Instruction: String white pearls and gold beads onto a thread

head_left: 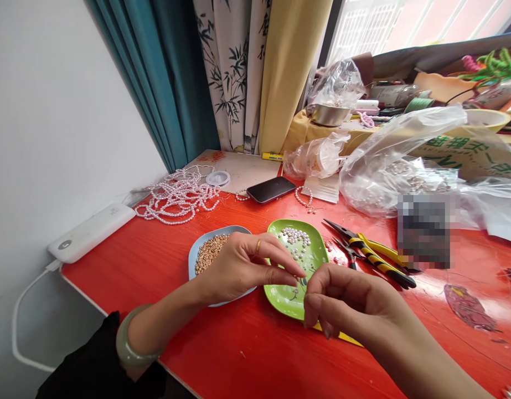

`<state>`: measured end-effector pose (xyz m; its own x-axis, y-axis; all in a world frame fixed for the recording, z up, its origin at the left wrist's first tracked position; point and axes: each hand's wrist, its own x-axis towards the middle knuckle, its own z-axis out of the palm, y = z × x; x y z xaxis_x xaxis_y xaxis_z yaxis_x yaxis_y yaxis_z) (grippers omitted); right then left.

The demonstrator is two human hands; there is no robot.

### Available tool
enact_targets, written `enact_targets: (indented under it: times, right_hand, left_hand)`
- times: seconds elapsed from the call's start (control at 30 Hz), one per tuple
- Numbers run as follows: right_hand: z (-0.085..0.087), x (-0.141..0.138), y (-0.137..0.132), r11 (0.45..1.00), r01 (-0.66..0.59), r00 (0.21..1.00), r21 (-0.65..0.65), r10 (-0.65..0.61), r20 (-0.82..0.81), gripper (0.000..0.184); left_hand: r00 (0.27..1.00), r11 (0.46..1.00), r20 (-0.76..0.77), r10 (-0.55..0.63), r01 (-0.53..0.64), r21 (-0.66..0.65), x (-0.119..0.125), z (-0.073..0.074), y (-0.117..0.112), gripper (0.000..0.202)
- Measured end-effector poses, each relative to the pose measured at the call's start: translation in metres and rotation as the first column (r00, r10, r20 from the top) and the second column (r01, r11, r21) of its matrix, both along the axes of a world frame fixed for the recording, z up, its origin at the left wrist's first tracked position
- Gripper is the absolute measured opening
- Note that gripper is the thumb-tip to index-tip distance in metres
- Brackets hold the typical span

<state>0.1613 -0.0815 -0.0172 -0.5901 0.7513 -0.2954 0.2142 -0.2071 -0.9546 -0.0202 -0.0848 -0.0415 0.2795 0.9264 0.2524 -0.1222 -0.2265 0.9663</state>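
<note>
My left hand [242,265] hovers over a blue dish [196,252] of small gold beads, its fingers pinched together toward the right. My right hand [346,302] is curled closed just beside it, fingertips meeting the left hand's over a green dish [317,249] that holds white pearl beads. What the fingers pinch is too small to make out. A jade bangle circles my left wrist and a ring sits on one finger.
Yellow-and-black pliers [373,256] lie right of the green dish on the red table [155,260]. Pearl strands [178,194], a phone [271,189] and a white power bank [91,231] sit behind. Plastic bags [396,160] and clutter fill the back right.
</note>
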Motion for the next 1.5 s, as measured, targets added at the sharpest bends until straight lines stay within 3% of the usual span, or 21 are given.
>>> enact_targets:
  times: [0.37, 1.2, 1.5]
  right_hand:
    - [-0.0035, 0.0035, 0.0012, 1.000, -0.006, 1.000, -0.020, 0.006, 0.010, 0.009]
    - [-0.0030, -0.0019, 0.0049, 0.999, 0.016, 1.000, -0.046, -0.016, 0.009, 0.009]
    - [-0.0029, 0.0006, 0.0015, 0.999, 0.017, 1.000, -0.032, -0.017, 0.010, 0.006]
  left_hand:
    - [0.974, 0.967, -0.211, 0.083, -0.027, 0.253, -0.0032, 0.0027, -0.0010, 0.010]
    - [0.932, 0.925, -0.332, 0.146, -0.009, 0.380, -0.0054, 0.0012, 0.0007, 0.008]
    - [0.920, 0.883, -0.359, 0.159, 0.030, 0.469, -0.0050, 0.0010, -0.0005, 0.010]
